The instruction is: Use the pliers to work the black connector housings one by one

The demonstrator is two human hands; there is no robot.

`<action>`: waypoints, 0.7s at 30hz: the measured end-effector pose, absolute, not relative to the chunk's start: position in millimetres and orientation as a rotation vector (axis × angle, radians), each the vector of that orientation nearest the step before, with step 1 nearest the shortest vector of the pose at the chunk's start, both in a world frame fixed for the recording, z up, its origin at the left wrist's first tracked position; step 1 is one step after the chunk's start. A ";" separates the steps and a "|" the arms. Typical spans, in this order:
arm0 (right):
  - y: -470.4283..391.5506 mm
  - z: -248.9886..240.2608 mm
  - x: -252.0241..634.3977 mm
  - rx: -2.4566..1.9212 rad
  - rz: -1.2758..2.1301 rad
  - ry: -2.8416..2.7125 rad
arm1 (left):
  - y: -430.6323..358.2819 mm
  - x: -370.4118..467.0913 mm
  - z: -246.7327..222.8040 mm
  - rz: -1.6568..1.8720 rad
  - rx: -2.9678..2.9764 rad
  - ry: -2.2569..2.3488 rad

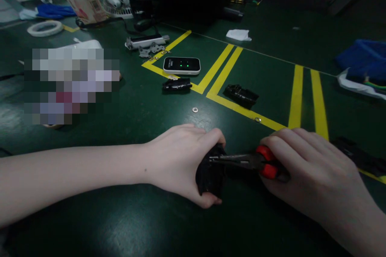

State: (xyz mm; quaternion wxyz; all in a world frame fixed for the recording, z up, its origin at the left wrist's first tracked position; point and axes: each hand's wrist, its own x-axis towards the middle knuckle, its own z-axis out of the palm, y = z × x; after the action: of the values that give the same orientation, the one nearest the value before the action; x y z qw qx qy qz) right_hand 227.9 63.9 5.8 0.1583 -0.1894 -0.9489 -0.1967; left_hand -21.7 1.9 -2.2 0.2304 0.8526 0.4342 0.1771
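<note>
My left hand [181, 162] is closed around a black plastic part [211, 176], thumb on its near side and fingers over the far side. My right hand [313, 172] grips long-nose pliers [241, 161] by their red handles. The plier tips reach the upper part of the black piece, at a small metal bit [213, 159]; whether they pinch it I cannot tell. Beyond my hands a small metal ring [195, 110] lies on the green table, and another ring [257, 120] rests by the yellow tape.
Two more black plastic parts, one left [177, 85] and one right [241, 95], lie beyond my hands. Near them is a white-edged device [181, 66] with green lights. Farther back are a tape roll [45, 28] and grey metal pieces [151, 50]. Blue material [363, 60] sits at right.
</note>
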 end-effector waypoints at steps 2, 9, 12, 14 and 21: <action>64.3 7.9 229.2 -0.532 -0.551 -2.727 | 2.0 -21.9 -2.1 0.487 2.334 1.201; 65.3 11.8 238.4 -0.515 -0.549 -2.752 | 3.0 -22.9 -3.5 0.568 2.271 1.140; 61.6 8.9 239.6 -0.527 -0.532 -2.739 | 3.2 -22.2 -4.3 0.582 2.270 1.161; 58.0 6.9 237.8 -0.557 -0.510 -2.747 | 2.8 -21.4 -4.6 0.576 2.305 1.182; 54.5 8.0 230.5 -0.581 -0.582 -2.731 | 0.2 -20.4 -4.1 0.536 2.412 1.222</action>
State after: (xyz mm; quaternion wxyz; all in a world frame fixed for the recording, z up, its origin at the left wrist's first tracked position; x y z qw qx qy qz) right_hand 230.5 54.5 8.0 0.1443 -0.2017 -0.9475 -0.2018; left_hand -20.4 0.2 -4.1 0.1914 0.8590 0.4350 0.1907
